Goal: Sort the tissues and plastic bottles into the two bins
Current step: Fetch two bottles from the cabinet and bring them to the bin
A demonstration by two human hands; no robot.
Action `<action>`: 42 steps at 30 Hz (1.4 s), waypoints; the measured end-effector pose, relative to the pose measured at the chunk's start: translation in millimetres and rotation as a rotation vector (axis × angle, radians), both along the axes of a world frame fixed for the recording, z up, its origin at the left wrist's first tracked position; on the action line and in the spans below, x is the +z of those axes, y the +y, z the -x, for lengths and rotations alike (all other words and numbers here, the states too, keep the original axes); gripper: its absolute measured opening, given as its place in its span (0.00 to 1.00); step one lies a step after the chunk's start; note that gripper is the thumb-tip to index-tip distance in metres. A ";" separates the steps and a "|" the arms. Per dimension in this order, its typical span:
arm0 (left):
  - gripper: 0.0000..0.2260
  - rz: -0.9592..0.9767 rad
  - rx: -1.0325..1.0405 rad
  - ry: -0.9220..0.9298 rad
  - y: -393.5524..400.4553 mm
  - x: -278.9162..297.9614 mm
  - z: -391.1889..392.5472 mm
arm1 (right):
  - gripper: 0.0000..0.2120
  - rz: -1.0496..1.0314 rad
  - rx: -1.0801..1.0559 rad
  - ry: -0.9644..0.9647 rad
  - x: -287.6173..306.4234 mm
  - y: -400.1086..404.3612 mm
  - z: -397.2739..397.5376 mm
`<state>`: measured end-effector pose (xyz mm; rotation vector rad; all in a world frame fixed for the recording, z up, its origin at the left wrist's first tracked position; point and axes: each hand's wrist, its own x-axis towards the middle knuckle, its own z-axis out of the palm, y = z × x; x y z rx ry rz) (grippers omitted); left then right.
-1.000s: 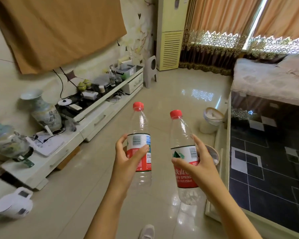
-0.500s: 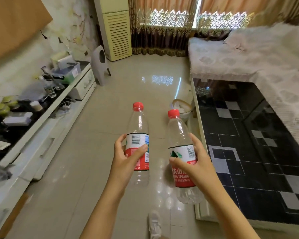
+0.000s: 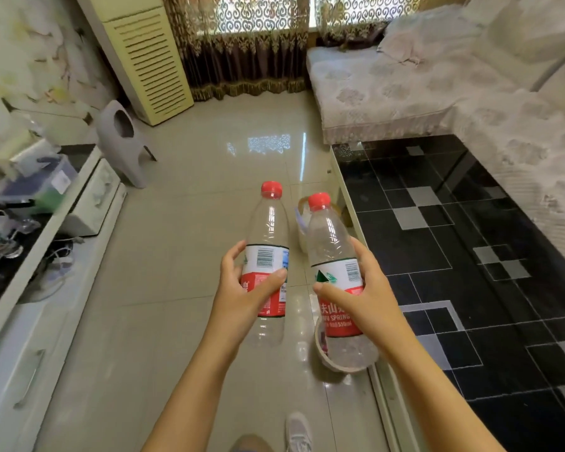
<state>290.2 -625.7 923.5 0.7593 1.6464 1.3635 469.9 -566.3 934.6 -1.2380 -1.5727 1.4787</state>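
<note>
My left hand [image 3: 242, 288] grips an empty clear plastic bottle [image 3: 268, 230] with a red cap and red-and-white label, held upright over the floor. My right hand [image 3: 362, 295] grips a second empty bottle [image 3: 330, 236] of the same kind, tilted slightly left. Two small round bins stand on the floor beside the black table. The near bin [image 3: 327, 360] shows below the right bottle, mostly hidden by it. The far bin [image 3: 302, 220] has a white liner and sits behind both bottles. No tissues are visible.
A black glass coffee table [image 3: 454, 249] fills the right. A covered sofa [image 3: 437, 93] lies behind it. A white TV cabinet [image 3: 46, 288] with clutter runs along the left. A grey stool [image 3: 121, 141] and a standing air conditioner [image 3: 147, 60] are at the back. My shoe [image 3: 297, 432] shows below.
My view has swung right and downward, and I have stepped closer to the bins. Both hands keep holding their bottles upright; the near bin now lies under the right bottle.
</note>
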 end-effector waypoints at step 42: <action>0.32 0.467 -1.387 -0.054 364.2 -412.0 -57.3 | 0.40 0.467 -1.578 0.173 -423.1 151.1 33.2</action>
